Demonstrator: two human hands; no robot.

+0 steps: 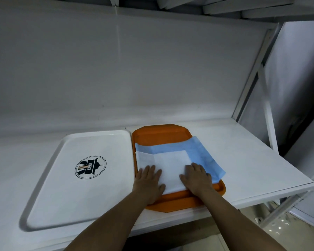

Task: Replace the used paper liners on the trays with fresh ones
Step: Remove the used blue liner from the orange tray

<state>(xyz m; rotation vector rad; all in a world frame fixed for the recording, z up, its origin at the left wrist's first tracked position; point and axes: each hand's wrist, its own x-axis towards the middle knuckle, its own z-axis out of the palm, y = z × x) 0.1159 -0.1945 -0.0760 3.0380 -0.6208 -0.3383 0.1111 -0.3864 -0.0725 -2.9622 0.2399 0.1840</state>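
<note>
An orange tray (pixel 159 133) lies on the white shelf, right of centre. A blue paper liner (pixel 201 153) covers most of it and hangs over its right rim. A folded white paper liner (pixel 169 163) lies on top of the blue one. My left hand (pixel 149 180) rests flat on the white liner's left side, fingers spread. Pressing flat on the liner's right side, my right hand (pixel 198 178) overlaps the blue sheet. A large white tray (pixel 62 187) with a round dark logo (pixel 90 167) lies bare to the left, touching the orange tray.
The white shelf (pixel 252 156) ends at a front edge just below the trays and at a right edge by a metal upright (pixel 265 109). A white back wall rises behind. Another shelf with flat white items hangs overhead.
</note>
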